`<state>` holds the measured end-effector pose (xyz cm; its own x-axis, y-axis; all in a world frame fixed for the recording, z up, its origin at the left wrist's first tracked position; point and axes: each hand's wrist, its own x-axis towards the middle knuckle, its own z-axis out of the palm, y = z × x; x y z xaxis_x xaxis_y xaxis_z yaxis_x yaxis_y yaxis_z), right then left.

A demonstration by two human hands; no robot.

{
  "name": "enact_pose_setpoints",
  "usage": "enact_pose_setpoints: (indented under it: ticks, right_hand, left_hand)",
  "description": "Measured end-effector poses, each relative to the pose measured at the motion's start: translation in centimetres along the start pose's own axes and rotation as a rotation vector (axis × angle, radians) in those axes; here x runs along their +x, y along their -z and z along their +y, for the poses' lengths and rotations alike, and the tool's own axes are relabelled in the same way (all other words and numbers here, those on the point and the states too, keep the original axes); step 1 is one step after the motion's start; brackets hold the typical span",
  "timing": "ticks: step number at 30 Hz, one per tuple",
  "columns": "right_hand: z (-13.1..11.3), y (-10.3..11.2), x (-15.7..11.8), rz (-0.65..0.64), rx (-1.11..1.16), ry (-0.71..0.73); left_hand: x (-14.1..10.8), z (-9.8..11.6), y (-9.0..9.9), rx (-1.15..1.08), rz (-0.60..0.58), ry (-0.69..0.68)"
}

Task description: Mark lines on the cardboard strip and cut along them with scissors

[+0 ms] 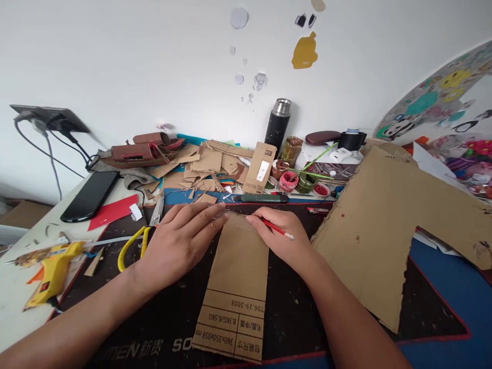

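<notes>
A long cardboard strip [238, 261] with printed text at its near end lies on the dark mat [165, 318]. My left hand [188, 233] rests palm down at the strip's far left corner, its fingers stretched together over a clear edge that is hard to make out. At the far right corner my right hand [282, 233] is closed round a red pencil [277, 229], the eraser end pointing right and the tip hidden by the fingers.
Left are a yellow glue gun [57, 271], yellow-handled scissors [132, 248] and a black phone [90, 196]. Behind lie cardboard scraps [207, 160], a green cutter [263, 198], paint jars [289, 180] and a black flask [277, 125]. A large cardboard piece [378, 225] stands right.
</notes>
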<state>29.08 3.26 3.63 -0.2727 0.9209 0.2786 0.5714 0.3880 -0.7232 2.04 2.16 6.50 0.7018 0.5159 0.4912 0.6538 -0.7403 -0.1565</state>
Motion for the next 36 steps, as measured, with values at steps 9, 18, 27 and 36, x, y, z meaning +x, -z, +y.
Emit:
enact_pose_setpoints:
  ticks: [9, 18, 27, 36]
  right_hand:
    - [-0.3, 0.4, -0.1, -0.012, -0.030, -0.017]
    - [-0.1, 0.2, 0.3, 0.115, 0.104, -0.092]
    - [1.1, 0.2, 0.7, 0.238, 0.338, -0.230]
    - [1.4, -0.2, 0.7, 0.239, 0.332, -0.262]
  left_hand:
    - [-1.8, 0.3, -1.6, -0.116, 0.132, 0.130]
    - [-2.1, 0.1, -2.1, -0.325, 0.218, 0.319]
    - [-2.6, -0.5, -2.3, -0.492, 0.205, 0.502]
    - [-1.3, 1.4, 5.1, -0.833, 0.414, 0.628]
